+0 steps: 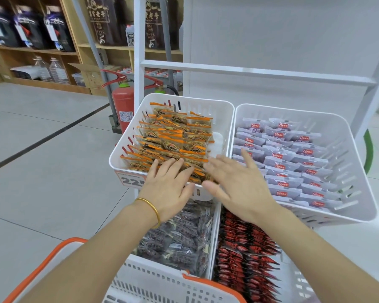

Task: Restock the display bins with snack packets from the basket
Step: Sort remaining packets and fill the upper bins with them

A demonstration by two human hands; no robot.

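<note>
I see left hand (166, 184) flat, fingers straight, on orange snack packets (173, 138) in upper-left bin (206, 106) | right hand (236, 186) spread, empty, blurred | basket (144, 277) below.

Both hands, left (166, 189) and right (234, 186), lie flat, fingers straight, on orange-edged snack packets (173, 138) in a white slotted plastic bin (127, 138).

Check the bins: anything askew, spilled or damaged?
Nothing spilled or damaged. The orange packets in the upper left bin lie jumbled, leaving a bare strip along its right side; the grey packets beside them sit in neat rows.
</note>
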